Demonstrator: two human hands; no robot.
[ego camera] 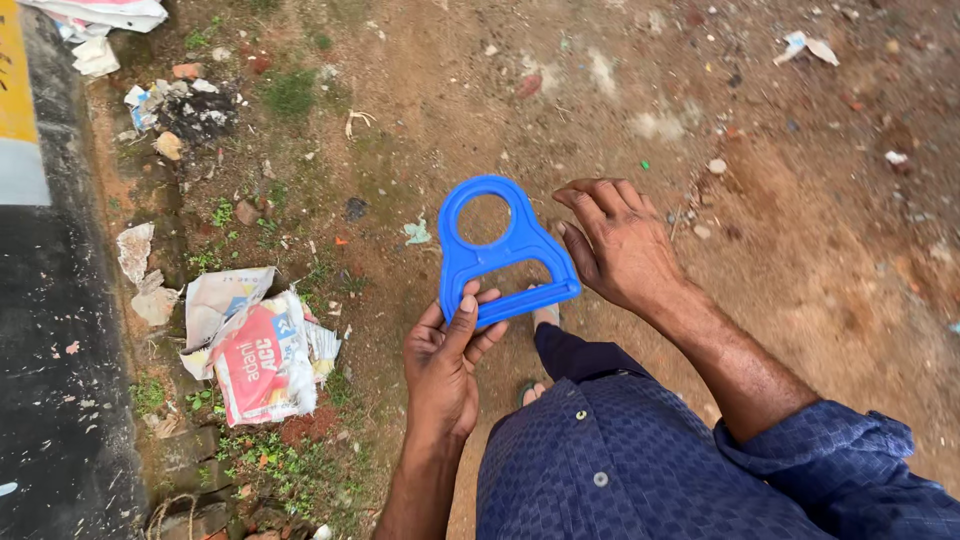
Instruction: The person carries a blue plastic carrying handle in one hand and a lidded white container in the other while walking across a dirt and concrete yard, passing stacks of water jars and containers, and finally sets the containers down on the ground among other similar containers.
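A blue plastic handle (500, 250) with a round ring at its top and a grip bar at its bottom is held out over bare brown dirt. My left hand (447, 360) grips the bar's lower left corner, thumb on top. My right hand (618, 243) touches the handle's right edge with its fingers spread and bent. Below the hands I see my dark blue checked shirt (620, 460) and a foot in a sandal (540, 318).
A crumpled red and white paper sack (262, 350) lies on the ground at the left among weeds. A dark paved strip (50, 380) runs down the left edge. Scraps of paper (808, 46) and small stones are scattered over the dirt.
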